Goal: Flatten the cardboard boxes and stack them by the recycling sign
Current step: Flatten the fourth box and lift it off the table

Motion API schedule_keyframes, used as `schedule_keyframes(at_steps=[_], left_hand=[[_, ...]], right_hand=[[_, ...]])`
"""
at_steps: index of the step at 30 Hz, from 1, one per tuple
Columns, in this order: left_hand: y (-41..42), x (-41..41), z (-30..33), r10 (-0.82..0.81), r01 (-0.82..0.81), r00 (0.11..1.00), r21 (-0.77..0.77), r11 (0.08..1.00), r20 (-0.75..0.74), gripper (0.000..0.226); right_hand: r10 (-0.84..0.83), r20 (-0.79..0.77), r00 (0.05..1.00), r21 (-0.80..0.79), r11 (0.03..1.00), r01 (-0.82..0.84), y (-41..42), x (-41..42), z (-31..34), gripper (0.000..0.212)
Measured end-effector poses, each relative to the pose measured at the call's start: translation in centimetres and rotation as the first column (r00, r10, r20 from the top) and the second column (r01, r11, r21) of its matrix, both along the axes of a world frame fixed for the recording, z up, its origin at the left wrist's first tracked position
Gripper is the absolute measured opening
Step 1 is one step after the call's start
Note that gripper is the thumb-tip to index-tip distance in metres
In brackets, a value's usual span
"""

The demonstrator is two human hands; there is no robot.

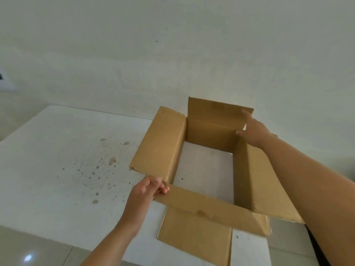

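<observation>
Centre-right of the frame: open cardboard box (209,150) standing on a white table (57,169), top flaps splayed, bottom evidently open too, with the tabletop showing through the middle. At lower centre, left hand (151,189) pinching the near-left corner where a side flap meets the front flap. At right, right hand (251,129) spread against the far-right corner, fingers (246,116) on the upright rear flap; grip there looks like a press rather than a clench, though hard to tell for certain. Seemingly the moment for skewing the shell flat by pushing opposite corners together.

Risks from here: frayed, torn edge on the right-hand flap likely to rip further under a hard push; front flap hanging over the table's near edge, so the box likely to slide or tip off if shoved toward the bottom of the frame; corner possibly buckling instead of folding along its crease.

Table speckled with brownish stains at centre-left. Pale plaster wall (172,54) filling the upper frame; glossy tiled floor (28,250) at lower left. No recycling sign anywhere in view.
</observation>
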State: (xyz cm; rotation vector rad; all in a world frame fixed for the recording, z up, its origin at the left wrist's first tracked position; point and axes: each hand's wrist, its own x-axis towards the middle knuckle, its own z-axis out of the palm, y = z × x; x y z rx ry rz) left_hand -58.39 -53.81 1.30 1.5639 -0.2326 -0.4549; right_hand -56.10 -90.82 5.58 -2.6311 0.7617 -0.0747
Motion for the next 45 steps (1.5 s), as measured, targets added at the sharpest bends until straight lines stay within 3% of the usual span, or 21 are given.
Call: schedule_keyframes(at_steps=[3, 5, 7, 11, 14, 17, 22, 26, 31, 35, 37, 40, 43, 45], left_hand=[[1.4, -0.6, -1.4, -0.100, 0.113, 0.989, 0.122, 0.986, -0.107, 0.019], [1.7, -1.1, -2.4, -0.071, 0.096, 0.988, 0.180, 0.979, -0.140, 0.024], [1.4, -1.3, -2.7, -0.015, 0.059, 0.983, 0.238, 0.970, -0.182, 0.045], [0.6, -0.5, -3.1, -0.039, 0.096, 0.949, 0.170, 0.981, -0.313, 0.104], [-0.9, 0.8, -2.6, -0.062, 0.112, 0.966, 0.192, 0.975, -0.249, 0.088], [-2.8, 1.7, -2.2, -0.047, 0.087, 0.990, 0.307, 0.948, -0.134, 0.081], [-5.4, 2.2, -1.6, -0.138, 0.031, 0.977, 0.533, 0.845, 0.162, 0.036], [-6.2, 2.9, -1.9, -0.139, -0.093, 0.944, 0.645, 0.758, 0.299, 0.019], [-6.3, 2.6, -2.6, -0.295, -0.048, 0.880, 0.689, 0.724, 0.372, 0.048], [-5.9, 3.4, -3.6, -0.347, -0.067, 0.853, 0.740, 0.669, 0.391, 0.053], [-5.9, 3.3, -3.6, -0.345, -0.037, 0.856, 0.711, 0.702, 0.386, 0.052], [-5.8, 3.0, -2.9, -0.310, -0.015, 0.869, 0.645, 0.764, 0.386, 0.047], [-5.7, 3.0, -2.5, -0.305, 0.011, 0.879, 0.624, 0.781, 0.366, 0.047], [-5.6, 3.1, -2.5, -0.320, 0.050, 0.885, 0.616, 0.786, 0.337, 0.048]], right_hand=[[0.062, -0.093, 0.994, -0.069, 0.995, -0.069, -2.3, 0.7, -0.8, 0.078], [0.107, -0.144, 0.984, -0.097, 0.988, -0.121, -3.8, 1.4, -1.5, 0.080], [0.138, -0.173, 0.975, -0.112, 0.981, -0.159, -5.3, 2.2, -2.1, 0.081], [0.183, -0.218, 0.959, -0.087, 0.975, -0.206, -7.2, 3.5, -3.1, 0.083], [0.206, -0.243, 0.948, -0.054, 0.973, -0.225, -7.8, 4.0, -3.6, 0.082], [0.209, -0.240, 0.948, 0.000, 0.977, -0.215, -8.1, 4.0, -4.5, 0.082], [0.210, -0.172, 0.962, 0.034, 0.978, -0.208, -7.8, 3.8, -4.7, 0.079], [0.214, -0.076, 0.974, 0.026, 0.977, -0.212, -7.0, 2.6, -4.0, 0.074], [0.114, 0.057, 0.992, 0.035, 0.993, -0.116, -7.1, -0.7, -3.9, 0.066], [-0.014, 0.047, 0.999, 0.046, 0.999, 0.012, -7.7, -3.9, -3.9, 0.058], [-0.136, 0.029, 0.990, 0.099, 0.986, 0.133, -8.2, -6.1, -4.0, 0.056], [-0.345, -0.154, 0.926, 0.277, 0.885, 0.375, -8.0, -10.5, -4.0, 0.067], [-0.397, -0.452, 0.799, 0.555, 0.576, 0.600, -6.4, -15.0, -3.6, 0.069], [-0.350, -0.441, 0.826, 0.722, 0.409, 0.559, -5.4, -16.8, -2.9, 0.049]])
